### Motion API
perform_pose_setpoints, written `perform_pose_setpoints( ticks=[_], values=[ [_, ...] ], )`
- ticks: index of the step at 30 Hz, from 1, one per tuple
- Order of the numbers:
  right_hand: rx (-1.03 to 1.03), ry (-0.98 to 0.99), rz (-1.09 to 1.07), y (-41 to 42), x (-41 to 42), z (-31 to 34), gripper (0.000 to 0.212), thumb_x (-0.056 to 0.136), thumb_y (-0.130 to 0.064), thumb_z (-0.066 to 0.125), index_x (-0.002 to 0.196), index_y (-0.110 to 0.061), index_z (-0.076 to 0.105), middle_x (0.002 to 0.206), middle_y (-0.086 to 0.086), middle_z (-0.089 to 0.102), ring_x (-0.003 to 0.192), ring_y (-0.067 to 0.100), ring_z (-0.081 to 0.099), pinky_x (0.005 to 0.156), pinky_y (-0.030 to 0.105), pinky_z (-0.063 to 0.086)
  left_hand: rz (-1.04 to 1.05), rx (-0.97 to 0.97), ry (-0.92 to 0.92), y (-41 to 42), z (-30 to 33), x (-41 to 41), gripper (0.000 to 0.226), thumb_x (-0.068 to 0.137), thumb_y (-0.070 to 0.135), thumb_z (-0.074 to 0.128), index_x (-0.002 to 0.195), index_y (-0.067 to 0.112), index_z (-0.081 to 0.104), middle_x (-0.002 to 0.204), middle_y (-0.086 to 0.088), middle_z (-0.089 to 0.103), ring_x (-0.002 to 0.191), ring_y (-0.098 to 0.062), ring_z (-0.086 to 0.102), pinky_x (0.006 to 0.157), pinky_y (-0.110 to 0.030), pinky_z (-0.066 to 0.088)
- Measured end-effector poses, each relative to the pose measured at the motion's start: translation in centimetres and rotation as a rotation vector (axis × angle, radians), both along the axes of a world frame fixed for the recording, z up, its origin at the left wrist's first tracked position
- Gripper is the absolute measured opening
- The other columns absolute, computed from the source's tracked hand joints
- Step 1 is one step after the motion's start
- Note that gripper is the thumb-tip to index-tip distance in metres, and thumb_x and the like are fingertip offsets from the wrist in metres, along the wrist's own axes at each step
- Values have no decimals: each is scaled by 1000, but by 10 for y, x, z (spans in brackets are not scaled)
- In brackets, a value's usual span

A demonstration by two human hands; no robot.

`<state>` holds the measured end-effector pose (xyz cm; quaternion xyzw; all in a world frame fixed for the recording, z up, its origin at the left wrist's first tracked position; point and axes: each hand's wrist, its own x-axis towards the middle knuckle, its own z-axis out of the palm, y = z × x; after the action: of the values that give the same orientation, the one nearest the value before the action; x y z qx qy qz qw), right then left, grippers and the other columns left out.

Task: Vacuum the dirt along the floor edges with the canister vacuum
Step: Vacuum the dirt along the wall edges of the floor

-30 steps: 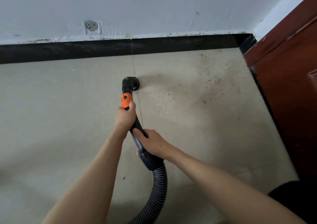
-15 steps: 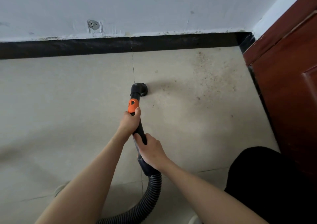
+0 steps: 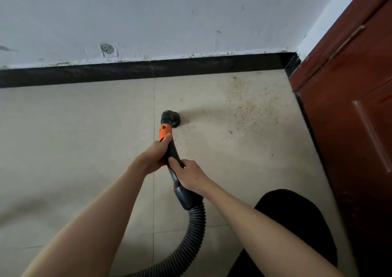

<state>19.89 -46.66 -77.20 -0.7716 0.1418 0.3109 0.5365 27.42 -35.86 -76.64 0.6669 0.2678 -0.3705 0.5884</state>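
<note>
Change: over the last second the nozzle [image 3: 170, 118] has slid back from the black baseboard [image 3: 137, 71] and to the right, now sitting on open tile near the left fringe of the dirt patch [image 3: 244, 107]; a dark shape [image 3: 297, 230] has come into the lower right.
Meaning: the corner debris looks mostly unvacuumed, so I judge the edge work incomplete.
Left hand [image 3: 153, 157]: fingers wrapped round the handle [image 3: 169, 149] just below its orange button [image 3: 164, 131].
Right hand [image 3: 191, 175]: fingers curled round the handle lower down, above the hose [image 3: 195, 230].
Materials: smooth matte beige floor [image 3: 74, 139] tiles with thin grout lines; ribbed flexible grey hose; hard glossy black plastic handle; gritty brown specks; scuffed white wall [image 3: 191, 18]; reddish varnished wooden door [image 3: 350, 117].
</note>
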Motion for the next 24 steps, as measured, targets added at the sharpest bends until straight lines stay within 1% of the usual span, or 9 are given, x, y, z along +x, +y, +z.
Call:
perform_pose_setpoints(
  ticks=[2, 4, 6, 8, 11, 14, 17, 21, 24],
  values=[
    [-14, 7, 28, -15, 2, 3, 46, 97, -54, 41, 70, -17, 48, 80, 9, 62, 81, 30, 62, 71, 34, 45, 28, -58, 36, -8, 1, -2, 42, 99, 37, 41, 112, -3, 41, 102, -16, 52, 86, -25, 56, 70, -32, 47],
    [-24, 10, 43, -27, 3, 3, 46, 97, -55, 42, 70, -17, 48, 80, 10, 63, 83, 30, 63, 73, 35, 46, 18, -88, 48, -19, 1, -4, 39, 100, 36, 38, 111, -2, 40, 102, -17, 51, 87, -26, 55, 73, -33, 46],
    [-24, 22, 6, -32, -3, -1, 46, 95, -55, 45, 70, -17, 49, 81, 10, 64, 83, 29, 64, 72, 33, 44, 29, -83, 26, -27, -2, -7, 36, 101, 35, 36, 105, -1, 42, 90, -12, 48, 78, -22, 52, 67, -30, 45],
    [-20, 51, -49, -32, -15, -5, 45, 93, -56, 50, 69, -17, 51, 77, 5, 61, 76, 23, 60, 68, 30, 42, 27, -73, 1, -30, -8, -8, 36, 101, 35, 35, 102, 0, 44, 81, -9, 44, 71, -19, 47, 64, -29, 43],
    [51, 119, -157, -22, -40, -11, 37, 87, -52, 61, 79, -17, 57, 82, 0, 62, 77, 16, 59, 70, 27, 44, -6, -43, -28, -24, -16, -4, 47, 101, 38, 34, 120, -5, 42, 83, -8, 46, 73, -19, 48, 76, -32, 42],
    [20, 32, -277, -3, -52, -10, 27, 90, -44, 60, 85, -18, 56, 80, -2, 62, 75, 15, 59, 69, 28, 47, -59, -12, -56, -18, -20, 0, 54, 101, 39, 33, 125, -8, 41, 83, -8, 46, 74, -18, 48, 77, -32, 41],
    [-93, -84, -319, 9, -48, -3, 28, 92, -45, 55, 92, -17, 60, 80, 0, 66, 76, 17, 63, 67, 31, 50, -74, -24, -55, -15, -19, 8, 55, 100, 42, 34, 125, -6, 42, 84, -8, 47, 74, -19, 48, 76, -33, 41],
    [-108, -100, -387, 8, -42, 1, 27, 92, -45, 55, 87, -19, 60, 76, 0, 66, 68, 13, 61, 58, 22, 43, -120, -38, -49, -24, -16, 15, 57, 99, 45, 34, 124, -6, 43, 88, -10, 49, 77, -20, 51, 79, -34, 43],
    [-107, -98, -444, 1, -39, 4, 28, 92, -43, 55, 81, -18, 61, 75, 1, 66, 68, 13, 60, 58, 23, 42, -118, -92, -22, -37, -11, 11, 56, 100, 44, 34, 124, -6, 43, 89, -10, 51, 77, -20, 51, 78, -34, 44]
  ],
)
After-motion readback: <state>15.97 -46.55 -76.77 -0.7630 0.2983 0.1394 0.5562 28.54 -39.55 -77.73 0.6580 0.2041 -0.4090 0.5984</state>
